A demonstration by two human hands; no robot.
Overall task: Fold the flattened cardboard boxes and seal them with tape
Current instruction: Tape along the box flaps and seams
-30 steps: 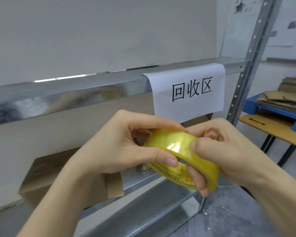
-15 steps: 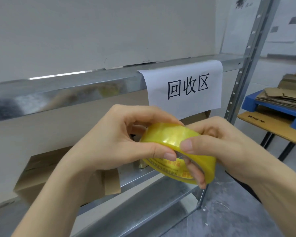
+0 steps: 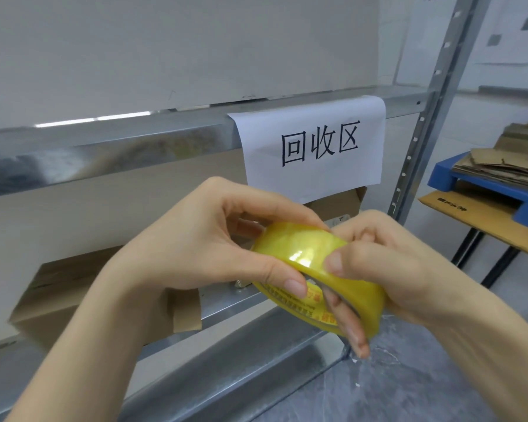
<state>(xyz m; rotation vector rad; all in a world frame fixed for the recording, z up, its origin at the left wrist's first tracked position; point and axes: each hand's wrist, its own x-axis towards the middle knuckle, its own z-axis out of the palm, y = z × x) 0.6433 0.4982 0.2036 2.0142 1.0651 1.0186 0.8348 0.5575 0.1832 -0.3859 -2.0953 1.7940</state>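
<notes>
Left hand: the left hand [image 3: 195,248] gripped the tape roll [image 3: 305,248] from the left, with its fingers curled over the top and its thumb pressed on the near rim.
Right hand: the right hand [image 3: 409,269] grasped the same roll from the right, its thumb on the shiny outer face and a finger passing down through the core.
Tape roll: yellow-tinted and tilted, with a printed yellow core, it was held in the air between both hands, in front of the shelf and touching nothing else.
Floor: a grey floor [image 3: 409,397] showed below the right hand.
Shelf: a metal shelf [image 3: 241,303] lay just behind the hands, and a brown cardboard box [image 3: 67,287] sat on it behind the left forearm, with a flap folded outward at its right end.
Sign: a white paper sign [image 3: 314,147] with three black characters hung from the upper rail [image 3: 134,147], partly covering a second box [image 3: 339,205].
Post: a perforated metal post [image 3: 433,95] rose at the rack's right end.
Far right: a stack of flattened cardboard [image 3: 506,166] lay on a blue pallet [image 3: 476,184], which rested on a surface [image 3: 482,223] well apart from the hands.
</notes>
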